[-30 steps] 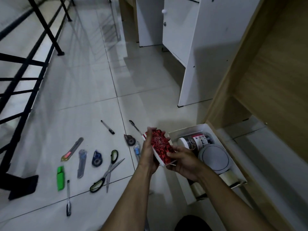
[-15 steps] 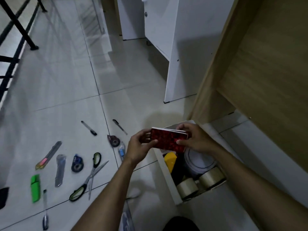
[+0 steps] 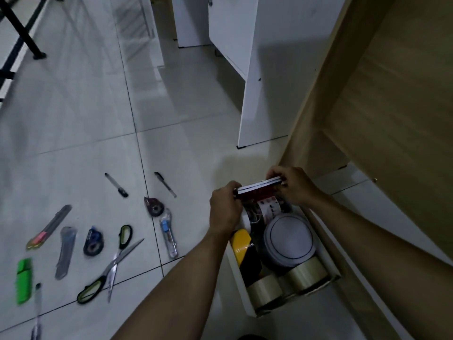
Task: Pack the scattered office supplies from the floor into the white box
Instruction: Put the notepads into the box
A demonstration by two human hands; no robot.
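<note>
A small red-covered booklet stack (image 3: 260, 188) stands on edge over the far end of the white box (image 3: 241, 285). My left hand (image 3: 225, 209) grips its left end and my right hand (image 3: 291, 185) pinches its right end. Inside the box lie a yellow-black tape roll (image 3: 242, 244), a round white lid (image 3: 289, 238) and clear tape rolls (image 3: 306, 273). On the floor to the left lie scissors (image 3: 115, 263), a green highlighter (image 3: 24, 280), two pens (image 3: 116, 184), cutters (image 3: 65, 251) and correction tapes (image 3: 93, 241).
A wooden cabinet (image 3: 382, 99) rises close on the right of the box. White furniture panels (image 3: 247, 69) stand behind. A black metal frame (image 3: 22, 33) occupies the far left. Pale tiled floor (image 3: 81, 114) stretches beyond the scattered supplies.
Both hands have carried the red booklets from beside the box to its far end and turned them on edge, lower over the box. The view has shifted to look down into the box.
</note>
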